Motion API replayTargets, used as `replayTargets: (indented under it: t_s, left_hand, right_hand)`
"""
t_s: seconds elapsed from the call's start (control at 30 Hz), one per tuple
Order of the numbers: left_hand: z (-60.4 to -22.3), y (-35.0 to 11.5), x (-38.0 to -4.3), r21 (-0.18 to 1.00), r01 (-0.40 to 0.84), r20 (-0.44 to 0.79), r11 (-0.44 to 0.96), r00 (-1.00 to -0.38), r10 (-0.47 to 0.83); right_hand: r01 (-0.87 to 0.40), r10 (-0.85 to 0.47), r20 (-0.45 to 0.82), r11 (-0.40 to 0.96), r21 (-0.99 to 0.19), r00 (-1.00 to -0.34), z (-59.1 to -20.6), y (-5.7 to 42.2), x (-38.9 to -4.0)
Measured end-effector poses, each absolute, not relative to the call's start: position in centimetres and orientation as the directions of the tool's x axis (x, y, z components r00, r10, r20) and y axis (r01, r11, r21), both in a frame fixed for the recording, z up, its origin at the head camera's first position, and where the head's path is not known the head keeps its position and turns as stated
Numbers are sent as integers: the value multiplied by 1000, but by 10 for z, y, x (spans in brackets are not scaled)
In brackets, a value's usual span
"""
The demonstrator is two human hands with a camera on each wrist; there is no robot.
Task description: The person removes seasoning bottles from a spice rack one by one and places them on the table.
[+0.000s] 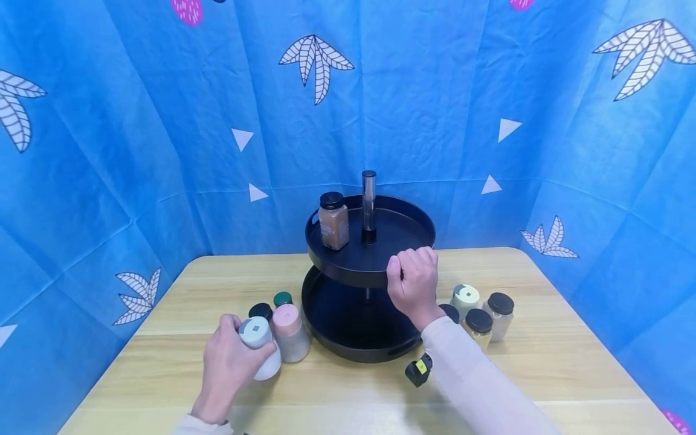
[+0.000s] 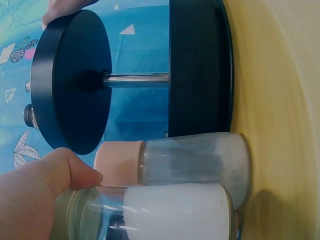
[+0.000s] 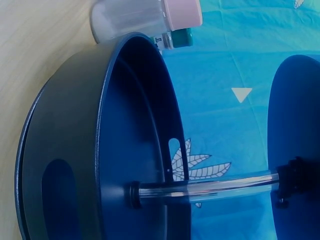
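My left hand (image 1: 231,359) holds a clear jar of white contents (image 1: 267,367) with a pale lid, thumb around its near side. Beside it stands a pink-lidded jar (image 1: 292,339) holding pale contents. My right hand (image 1: 414,281) grips the front right rim of the upper tray of a black two-tier turntable stand (image 1: 399,220). On that tray's left side sits a black-lidded jar of brown powder (image 1: 334,228). The lower tray (image 1: 375,355) holds nothing that I can see. The right fingers' inner side is hidden in the head view.
Behind the pink-lidded jar are a green-lidded jar (image 1: 283,298) and a black-lidded jar (image 1: 260,310). Right of the stand, partly behind my sleeve, are several jars, one with a pale lid (image 1: 466,295). A blue patterned curtain (image 1: 413,121) surrounds the wooden table (image 1: 337,399).
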State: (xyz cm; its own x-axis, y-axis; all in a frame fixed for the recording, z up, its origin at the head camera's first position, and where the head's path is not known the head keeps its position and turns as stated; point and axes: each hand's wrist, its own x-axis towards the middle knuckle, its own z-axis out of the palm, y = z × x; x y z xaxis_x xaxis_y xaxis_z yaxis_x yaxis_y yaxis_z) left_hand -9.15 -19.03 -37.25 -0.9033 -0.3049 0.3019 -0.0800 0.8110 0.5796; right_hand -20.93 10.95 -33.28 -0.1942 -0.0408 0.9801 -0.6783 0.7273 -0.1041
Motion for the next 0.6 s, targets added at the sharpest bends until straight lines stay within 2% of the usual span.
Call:
replayTargets:
  t_s: [0.6]
  left_hand:
    - [-394,-189,-93,572,-114,238,812,-925,-297]
  right_hand:
    - [-677,-44,980,729,-101,-194,-333,110,-209]
